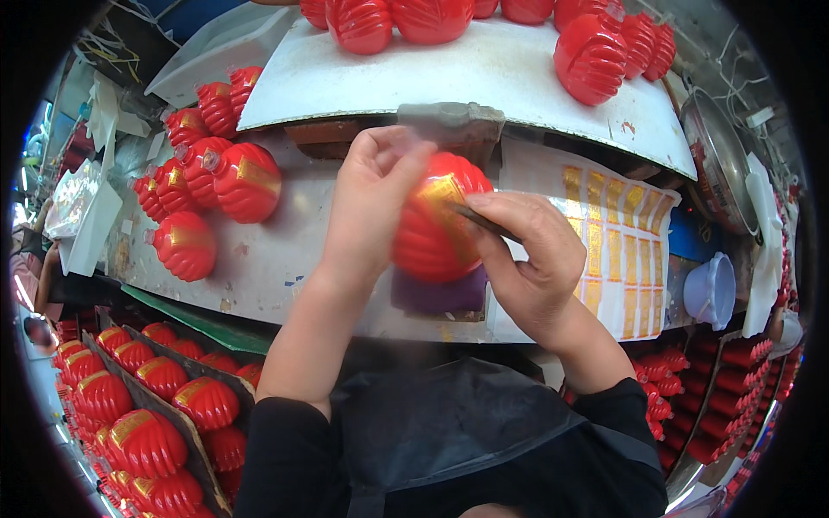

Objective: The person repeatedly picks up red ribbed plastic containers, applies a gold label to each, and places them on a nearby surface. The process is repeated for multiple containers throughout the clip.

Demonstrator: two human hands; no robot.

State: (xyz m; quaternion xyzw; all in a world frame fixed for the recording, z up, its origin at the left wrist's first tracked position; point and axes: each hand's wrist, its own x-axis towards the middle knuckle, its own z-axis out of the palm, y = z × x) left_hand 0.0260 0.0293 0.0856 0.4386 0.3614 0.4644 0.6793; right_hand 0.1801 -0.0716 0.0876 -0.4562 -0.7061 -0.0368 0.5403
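A round, ribbed red bottle (443, 246) with a gold label (442, 200) on its front rests over a dark purple pad (439, 292). My left hand (377, 186) is closed at the bottle's upper left, around its neck; thumb and fingertips are somewhat blurred and hide the neck. Pinched in my right hand (537, 250) is a thin dark tool, seemingly tweezers (489, 223), its tip at the right edge of the gold label. To the right lies a white sheet (546, 186) bearing rows of gold labels (614, 253).
Several labelled red bottles (247, 183) stand on the table at left. More bottles (591, 56) sit on a raised white board (509, 78) ahead. A pale purple tub (710, 291) is at right. Racks of red bottles (147, 443) flank me below.
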